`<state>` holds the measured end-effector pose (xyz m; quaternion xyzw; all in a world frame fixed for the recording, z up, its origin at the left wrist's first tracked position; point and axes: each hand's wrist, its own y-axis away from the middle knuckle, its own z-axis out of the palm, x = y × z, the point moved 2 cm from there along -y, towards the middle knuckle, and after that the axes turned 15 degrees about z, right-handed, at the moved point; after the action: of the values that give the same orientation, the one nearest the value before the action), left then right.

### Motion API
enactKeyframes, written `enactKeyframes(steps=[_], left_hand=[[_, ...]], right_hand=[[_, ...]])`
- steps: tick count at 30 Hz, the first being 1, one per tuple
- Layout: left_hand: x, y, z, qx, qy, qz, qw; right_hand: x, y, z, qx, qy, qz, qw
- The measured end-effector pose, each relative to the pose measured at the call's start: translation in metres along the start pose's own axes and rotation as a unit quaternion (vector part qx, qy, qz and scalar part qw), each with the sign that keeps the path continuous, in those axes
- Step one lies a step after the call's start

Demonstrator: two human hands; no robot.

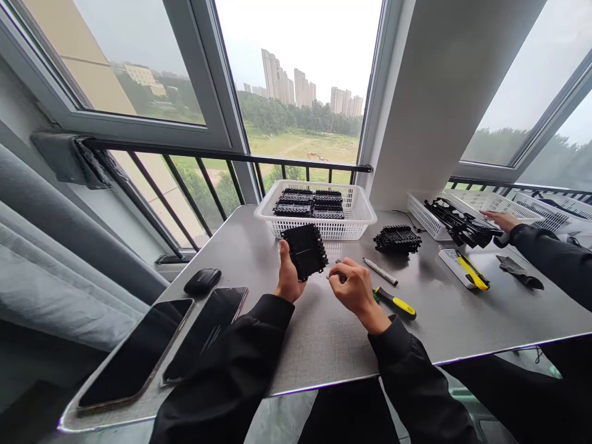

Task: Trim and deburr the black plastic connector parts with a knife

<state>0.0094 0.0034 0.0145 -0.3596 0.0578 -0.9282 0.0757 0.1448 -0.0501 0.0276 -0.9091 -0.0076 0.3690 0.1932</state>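
A square black plastic part (304, 251) with toothed edges is tilted up in my left hand (289, 275), the thumb along its left side. To the right of the part, apart from it, my right hand (354, 286) is closed. Something small and dark shows at its fingertips, too little to name. Behind them stands a white plastic basket (358, 213) with several similar black parts (309, 203) in it. Near my right hand lie a white marker pen (380, 271) and a tool with a yellow and black handle (396, 303).
Similar black parts (398, 239) are piled right of the basket. Two phones (139, 351) and a black case (202, 281) lie left. A yellow utility knife (472, 270) and grey cloth (520, 271) lie right. Another person's hand (500, 219) reaches over black parts (462, 222) by more baskets.
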Motion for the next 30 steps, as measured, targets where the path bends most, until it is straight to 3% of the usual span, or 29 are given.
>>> enactKeyframes(steps=[5,11,16,23,30], left_hand=[[-0.005,0.005,0.002,-0.035,-0.013,-0.059,0.998],[-0.025,0.025,0.007,-0.095,-0.056,-0.136,0.985],[-0.03,0.031,0.007,-0.077,-0.068,-0.143,0.984],[-0.013,0.021,0.009,-0.06,-0.014,-0.105,0.993],[-0.006,0.013,0.008,-0.035,0.032,-0.102,0.994]], right_hand=[[-0.005,-0.003,-0.007,0.074,-0.19,0.008,0.979],[0.0,-0.005,-0.002,0.076,-0.227,0.031,0.97],[-0.001,-0.004,0.004,0.034,-0.215,0.016,0.976],[-0.005,0.001,0.013,-0.061,-0.22,-0.059,0.972],[-0.005,0.004,0.015,-0.111,-0.123,-0.119,0.979]])
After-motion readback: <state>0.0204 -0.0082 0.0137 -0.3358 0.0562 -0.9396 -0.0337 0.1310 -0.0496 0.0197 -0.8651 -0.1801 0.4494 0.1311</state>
